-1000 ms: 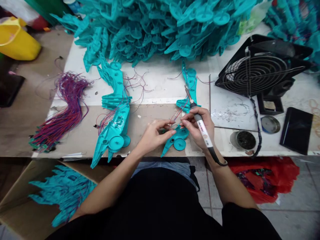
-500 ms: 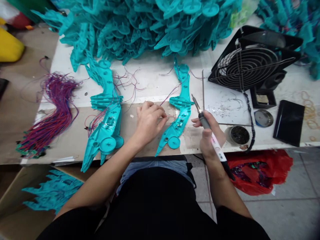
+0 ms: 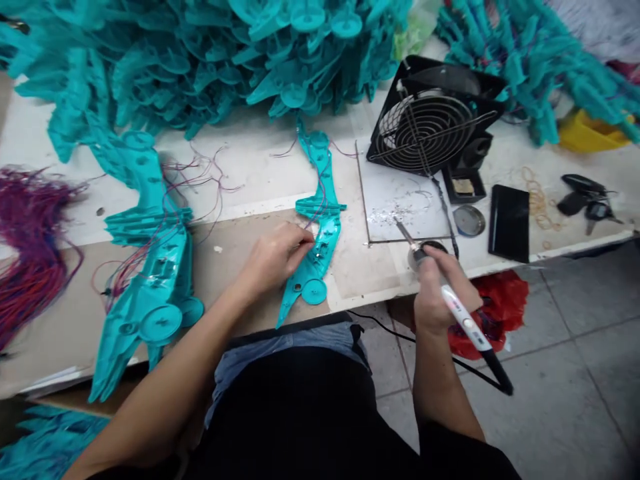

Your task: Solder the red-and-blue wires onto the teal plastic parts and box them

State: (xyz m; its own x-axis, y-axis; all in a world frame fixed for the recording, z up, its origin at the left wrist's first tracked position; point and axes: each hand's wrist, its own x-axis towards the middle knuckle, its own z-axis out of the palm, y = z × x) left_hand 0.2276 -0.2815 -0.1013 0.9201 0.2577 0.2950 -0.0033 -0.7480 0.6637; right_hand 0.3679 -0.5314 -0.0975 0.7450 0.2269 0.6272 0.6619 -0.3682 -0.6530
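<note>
My left hand [image 3: 280, 259] is closed in a pinch at the left edge of a slim teal plastic part [image 3: 326, 180]. A thin purple-red wire [image 3: 320, 208] runs down the part toward these fingertips, which hide its end. My right hand [image 3: 443, 287] grips a soldering iron [image 3: 463, 313] with a white handle and black end. Its metal tip points up and left, over the front edge of a white board [image 3: 383, 213] sprinkled with solder bits. The iron stands clear of the teal part. A round tin is partly hidden behind the right hand.
A black fan [image 3: 430, 127] stands behind the board. Right of it are a sponge holder [image 3: 465, 187], a round lid [image 3: 469, 220], a black box [image 3: 509, 223] and keys [image 3: 597, 212]. Stacked teal parts [image 3: 170, 267] and a wire bundle [image 3: 35, 240] lie left; a large teal heap [image 3: 200, 60] rises behind.
The view has swung to the right. My right hand has carried the soldering iron away from the teal part to the board's front edge. My left fingertips have come closer to the part.
</note>
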